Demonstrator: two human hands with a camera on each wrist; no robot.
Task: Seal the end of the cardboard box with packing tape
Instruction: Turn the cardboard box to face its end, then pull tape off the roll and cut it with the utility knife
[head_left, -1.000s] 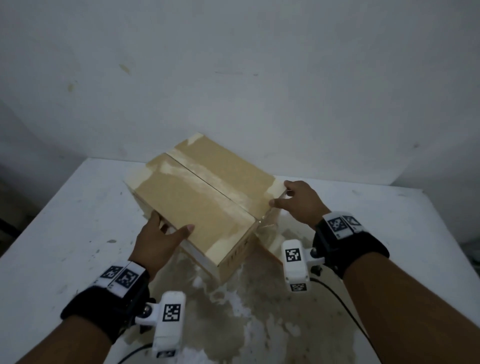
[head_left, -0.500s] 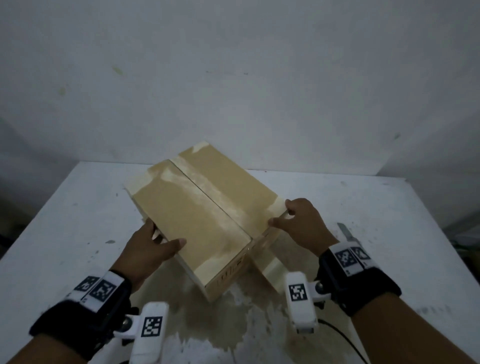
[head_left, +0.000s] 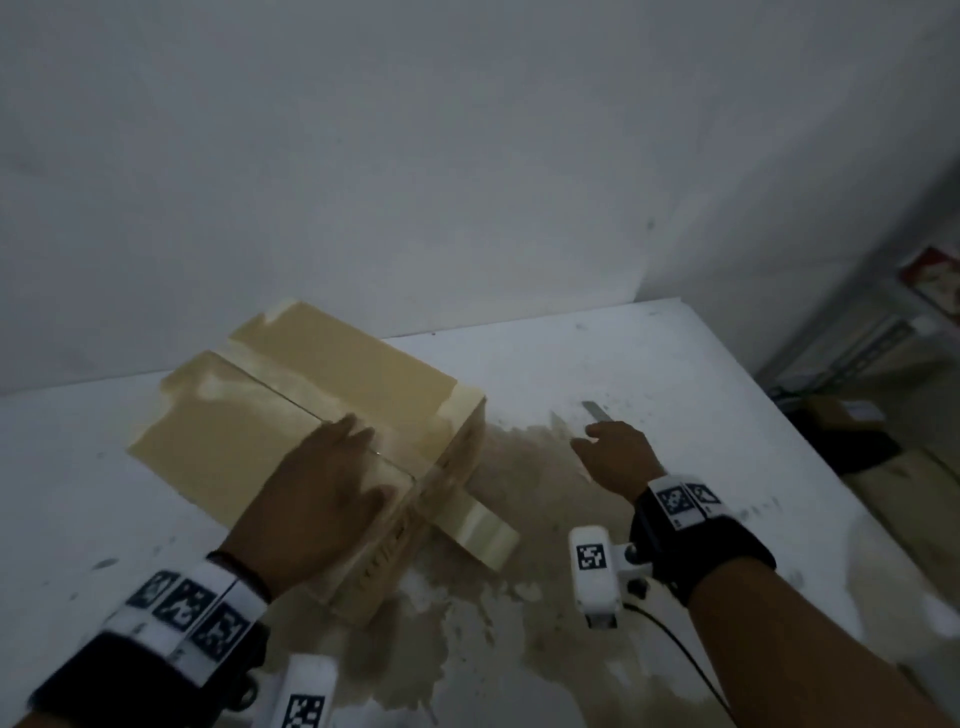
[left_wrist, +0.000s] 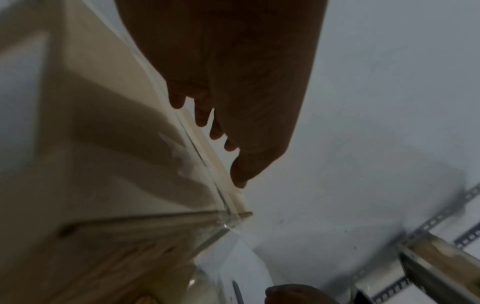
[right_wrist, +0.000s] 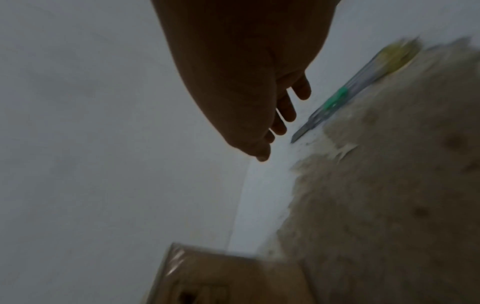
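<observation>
The cardboard box (head_left: 291, 415) lies on the white table (head_left: 675, 374), its top seam covered with tape. My left hand (head_left: 358, 457) rests flat on the top of the box near the close end, fingers straight over the seam (left_wrist: 197, 148). A roll of packing tape (head_left: 480, 527) lies on the table against that end, with a strip running up to the box. My right hand (head_left: 597, 441) is off the box, to its right, fingers relaxed and holding nothing. It hovers just short of a utility knife (right_wrist: 345, 98) with a green slider, also visible in the head view (head_left: 597, 413).
A large brown patch of worn surface (head_left: 519, 597) spreads across the table in front of the box. The wall stands close behind. Metal shelving (head_left: 857, 338) and boxes on the floor (head_left: 841, 431) lie past the table's right edge.
My left hand moved from the box's left side onto its top. My right hand left the box's right corner and swung right toward the knife. The tape roll now lies by the box end.
</observation>
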